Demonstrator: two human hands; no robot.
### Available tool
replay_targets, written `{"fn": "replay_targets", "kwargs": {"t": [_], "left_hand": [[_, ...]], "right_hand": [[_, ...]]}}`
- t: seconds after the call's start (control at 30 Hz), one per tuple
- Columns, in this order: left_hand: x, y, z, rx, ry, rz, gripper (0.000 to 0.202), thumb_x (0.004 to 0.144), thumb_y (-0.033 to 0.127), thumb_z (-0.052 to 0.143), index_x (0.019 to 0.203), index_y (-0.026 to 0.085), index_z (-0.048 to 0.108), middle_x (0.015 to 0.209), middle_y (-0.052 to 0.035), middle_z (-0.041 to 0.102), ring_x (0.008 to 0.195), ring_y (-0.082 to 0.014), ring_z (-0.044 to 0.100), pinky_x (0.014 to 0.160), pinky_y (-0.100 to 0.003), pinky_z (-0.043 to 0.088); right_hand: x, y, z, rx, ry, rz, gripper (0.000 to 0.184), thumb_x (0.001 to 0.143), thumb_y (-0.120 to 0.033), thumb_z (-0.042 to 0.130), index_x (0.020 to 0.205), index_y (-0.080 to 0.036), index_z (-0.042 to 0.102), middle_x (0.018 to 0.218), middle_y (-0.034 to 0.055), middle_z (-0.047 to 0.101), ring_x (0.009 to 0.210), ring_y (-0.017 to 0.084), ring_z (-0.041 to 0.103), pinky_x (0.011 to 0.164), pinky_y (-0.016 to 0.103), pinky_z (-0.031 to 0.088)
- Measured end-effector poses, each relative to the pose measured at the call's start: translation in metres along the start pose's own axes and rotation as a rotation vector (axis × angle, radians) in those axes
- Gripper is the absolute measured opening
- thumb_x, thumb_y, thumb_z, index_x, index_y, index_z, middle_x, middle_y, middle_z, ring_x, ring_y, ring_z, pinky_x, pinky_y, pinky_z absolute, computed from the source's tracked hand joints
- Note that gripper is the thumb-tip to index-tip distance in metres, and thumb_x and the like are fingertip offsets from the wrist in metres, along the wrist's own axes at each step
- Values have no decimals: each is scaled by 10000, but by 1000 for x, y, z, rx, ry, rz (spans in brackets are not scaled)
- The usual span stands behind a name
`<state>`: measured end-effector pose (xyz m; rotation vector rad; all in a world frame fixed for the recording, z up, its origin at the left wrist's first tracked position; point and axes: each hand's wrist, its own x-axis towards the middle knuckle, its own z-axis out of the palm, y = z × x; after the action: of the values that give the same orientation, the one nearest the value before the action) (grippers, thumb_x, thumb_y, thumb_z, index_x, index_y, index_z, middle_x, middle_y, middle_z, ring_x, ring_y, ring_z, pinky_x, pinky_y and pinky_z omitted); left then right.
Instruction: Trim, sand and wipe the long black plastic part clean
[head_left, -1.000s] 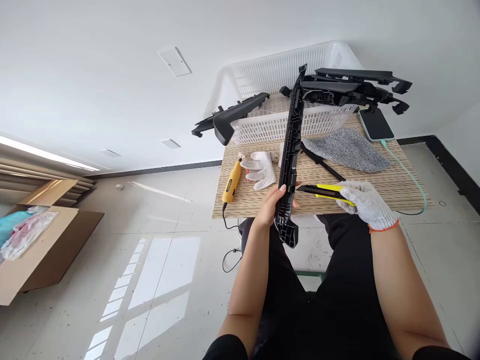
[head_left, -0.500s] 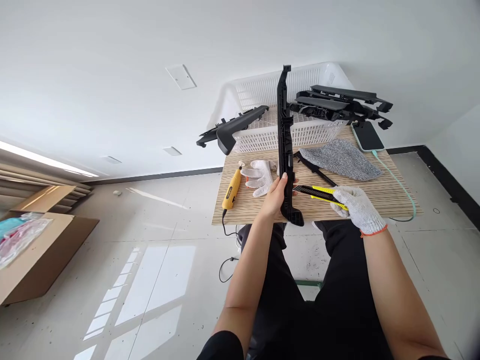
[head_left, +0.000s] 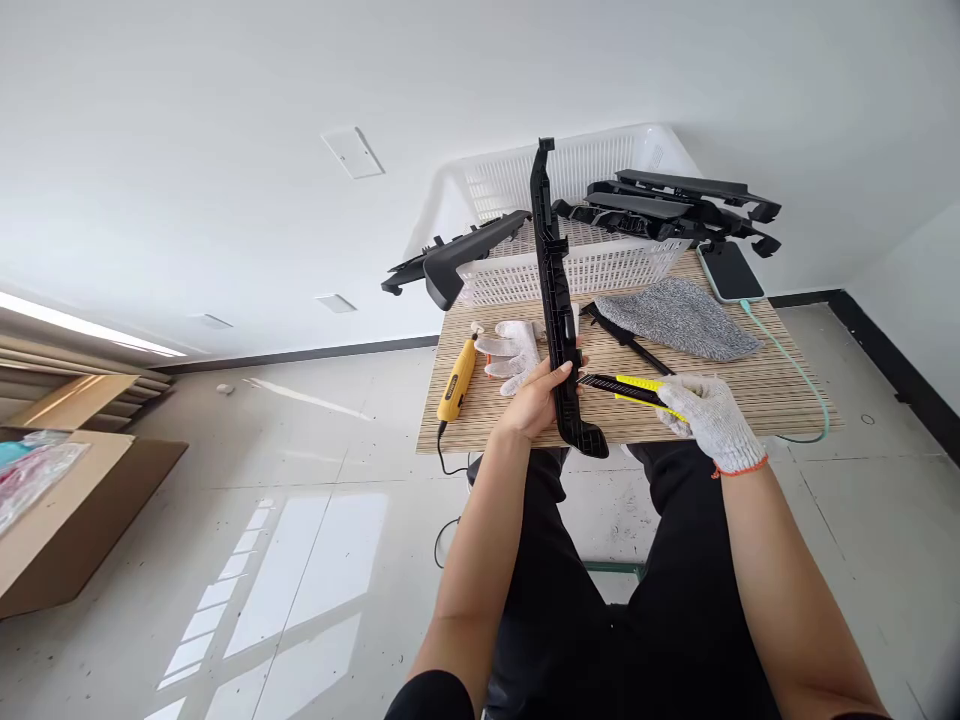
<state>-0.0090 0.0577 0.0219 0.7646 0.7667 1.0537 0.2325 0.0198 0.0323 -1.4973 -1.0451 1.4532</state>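
My bare left hand [head_left: 534, 400] grips a long black plastic trim part [head_left: 555, 285] near its lower end, holding it roughly upright over the table with the top leaning left. A white knit glove with an orange cuff covers my right hand [head_left: 709, 418], which is closed around a yellow and black utility knife [head_left: 636, 388]. The blade points left, its tip at the part's right edge close to my left fingers; whether it touches cannot be made out. Beside my left hand lies another white glove [head_left: 516, 352], and left of that a yellow rotary tool [head_left: 457, 382].
A white plastic basket [head_left: 592, 275] at the table's back holds several black trim parts [head_left: 675, 208], with more overhanging its left edge [head_left: 472, 250]. A grey cloth [head_left: 682, 318] and a phone [head_left: 729, 272] on a cable lie right. A cardboard box [head_left: 82, 510] stands left.
The top of the trim part has tilted left, and my left hand has shifted slightly left and down with it. My right hand and the knife have moved a little left.
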Motion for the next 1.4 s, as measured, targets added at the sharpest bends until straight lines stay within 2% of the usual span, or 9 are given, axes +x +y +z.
{"fn": "replay_targets", "kwargs": {"t": [0.1, 0.17, 0.37, 0.47, 0.6, 0.83, 1.0, 1.3, 1.4], "left_hand": [[-6, 4, -2, 12, 16, -23, 533, 811, 196, 758, 1337, 214, 674, 1134, -58, 723, 891, -134, 631, 778, -246, 500], [-7, 4, -2, 22, 42, -19, 546, 810, 202, 763, 1348, 217, 666, 1135, -55, 727, 911, -139, 642, 816, -256, 496], [-2, -3, -2, -38, 86, -3, 486, 953, 518, 631, 1326, 210, 674, 1077, -75, 736, 889, -152, 663, 788, -265, 517], [0, -4, -1, -83, 62, -18, 522, 979, 571, 560, 1331, 201, 667, 1038, -79, 730, 867, -155, 659, 773, -268, 528], [-2, -1, 1, -94, 88, -21, 517, 1004, 557, 512, 1351, 199, 649, 1011, -77, 719, 903, -174, 668, 821, -287, 537], [-6, 3, 6, -150, 58, -66, 477, 976, 526, 590, 1341, 221, 624, 1033, -83, 725, 934, -208, 691, 820, -338, 561], [-5, -1, 3, -148, 55, -52, 418, 971, 522, 598, 1243, 212, 668, 1029, -83, 722, 928, -209, 691, 813, -338, 564], [-7, 0, 4, -179, 31, -67, 377, 964, 491, 615, 1196, 198, 669, 1034, -91, 723, 951, -215, 696, 806, -329, 559], [-8, 0, 3, -180, 16, -62, 349, 963, 466, 624, 1186, 201, 668, 1027, -83, 727, 919, -203, 699, 784, -316, 562]], "right_hand": [[2, 6, -3, -42, -55, -16, 370, 728, -469, 783, 900, -143, 752, 541, 5, 579, 456, 92, 463, 402, 206, 320], [3, 10, -3, -89, -93, -15, 379, 750, -492, 778, 909, -147, 766, 556, 10, 593, 461, 87, 456, 407, 205, 330], [4, 10, -1, -157, -83, -26, 404, 778, -536, 771, 922, -158, 779, 565, 12, 589, 486, 94, 468, 411, 203, 341], [2, 7, 1, -233, -113, -47, 419, 770, -545, 781, 930, -158, 786, 591, 26, 623, 492, 96, 476, 429, 213, 375], [-1, 4, 5, -242, -41, -67, 444, 775, -554, 770, 989, -165, 793, 606, 29, 634, 522, 120, 523, 455, 231, 416], [-3, 4, 9, -281, -74, -130, 393, 791, -525, 754, 946, -166, 799, 624, 31, 647, 529, 128, 534, 462, 238, 412], [-3, 5, 9, -247, -79, -105, 411, 778, -514, 766, 983, -159, 798, 608, 27, 635, 508, 123, 517, 455, 243, 406], [-2, 7, 7, -265, -120, -101, 407, 787, -520, 765, 975, -161, 799, 622, 31, 644, 518, 115, 516, 458, 234, 404], [-2, 7, 7, -223, -76, -92, 404, 787, -516, 763, 982, -164, 797, 608, 22, 627, 520, 116, 522, 454, 228, 399]]}}
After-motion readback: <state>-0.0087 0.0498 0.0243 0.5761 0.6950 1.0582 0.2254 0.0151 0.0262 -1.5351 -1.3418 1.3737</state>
